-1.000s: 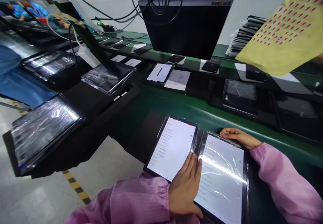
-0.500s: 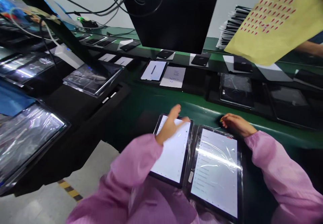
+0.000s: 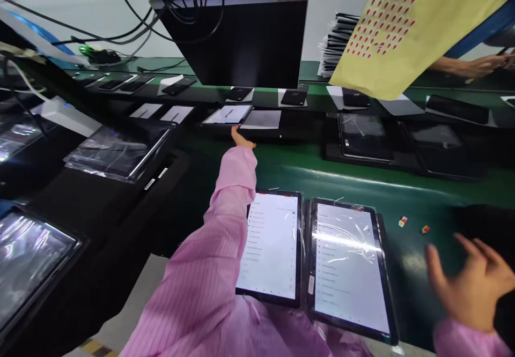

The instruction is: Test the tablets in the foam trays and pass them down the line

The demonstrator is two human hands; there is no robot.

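Note:
My left hand [image 3: 242,139] reaches forward to the near edge of a tablet [image 3: 227,114] with a lit white screen. Its fingertips meet that edge; some fingers are hidden. At the right, my right hand [image 3: 469,284] is open and slightly blurred, fingers spread over the green mat. Near its fingertips lie two tiny coloured pieces, a white, red and yellow one [image 3: 403,221] and an orange-red one [image 3: 425,229]. In front of me, side by side, are a lit tablet [image 3: 269,250], partly covered by my left sleeve, and another lit tablet [image 3: 348,266] under shiny clear film.
A dark monitor [image 3: 237,41] stands behind the bench, with black cables above it. A yellow sheet with red marks [image 3: 382,35] hangs at the upper right. Film-wrapped tablets [image 3: 120,145] lie at the left. Another person's hand [image 3: 478,66] shows at the far right.
My left hand has moved from the near left tablet forward to the far one. My right hand has moved right and opened, and two tiny pieces now show on the mat. The view has shifted.

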